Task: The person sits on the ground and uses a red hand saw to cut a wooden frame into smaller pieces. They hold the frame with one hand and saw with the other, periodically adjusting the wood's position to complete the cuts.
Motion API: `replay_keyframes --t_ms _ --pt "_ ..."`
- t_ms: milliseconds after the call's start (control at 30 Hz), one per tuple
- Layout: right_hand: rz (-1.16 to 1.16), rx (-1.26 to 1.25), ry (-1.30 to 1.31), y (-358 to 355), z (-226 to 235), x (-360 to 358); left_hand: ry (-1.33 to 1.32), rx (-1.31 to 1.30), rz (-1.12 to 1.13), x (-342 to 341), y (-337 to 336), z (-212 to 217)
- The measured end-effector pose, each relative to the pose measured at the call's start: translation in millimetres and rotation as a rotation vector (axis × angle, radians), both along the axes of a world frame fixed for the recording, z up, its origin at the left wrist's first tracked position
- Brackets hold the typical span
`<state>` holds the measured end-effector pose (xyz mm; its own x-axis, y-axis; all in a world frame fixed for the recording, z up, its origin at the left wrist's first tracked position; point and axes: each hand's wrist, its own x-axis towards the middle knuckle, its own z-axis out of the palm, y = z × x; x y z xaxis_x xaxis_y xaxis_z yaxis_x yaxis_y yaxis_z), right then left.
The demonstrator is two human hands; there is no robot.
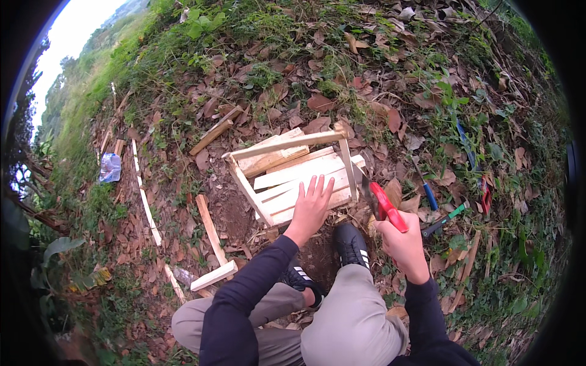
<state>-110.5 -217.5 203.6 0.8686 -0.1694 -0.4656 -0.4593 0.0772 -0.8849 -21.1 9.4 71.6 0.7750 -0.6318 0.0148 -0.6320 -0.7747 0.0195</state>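
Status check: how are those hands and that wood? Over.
Left hand spread over pale wooden slats. Right hand gripping red-handled saw near slats' right end. Dark shoe close by, possibly in the way.

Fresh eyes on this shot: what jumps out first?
The red-handled saw in the right hand, just right of centre against brown leaf litter. Next, the pale wooden frame mid-picture, with the left hand spread, fingers apart, over its slats. Then the blue-handled tool on the ground, to the saw's right.
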Motion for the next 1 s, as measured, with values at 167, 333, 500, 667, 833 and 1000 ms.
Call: replay_keyframes --t_ms 167,333,500,667,833,1000 --pt "0.02 -0.182 -0.118 13 -32 13 0.028 0.257 -0.209 -34 52 17" --pt "0.006 -0.082 -0.004 9 -37 4 0.68 0.027 -0.423 -79 69 30" --pt "-0.045 -0.07 -0.04 -4 -41 -20 1.516 0.389 -0.484 -72 50 117" --pt "-0.176 -0.124 -0.054 -25 -31 -39 1.768 -0.089 0.163 129 56 160" --pt "-0.192 -0.105 -0.117 -16 -21 -23 0.2 0.137 0.193 197 139 11" --pt "-0.223 -0.089 -0.074 -15 -20 -22 0.101 0.284 0.127 209 138 -61"
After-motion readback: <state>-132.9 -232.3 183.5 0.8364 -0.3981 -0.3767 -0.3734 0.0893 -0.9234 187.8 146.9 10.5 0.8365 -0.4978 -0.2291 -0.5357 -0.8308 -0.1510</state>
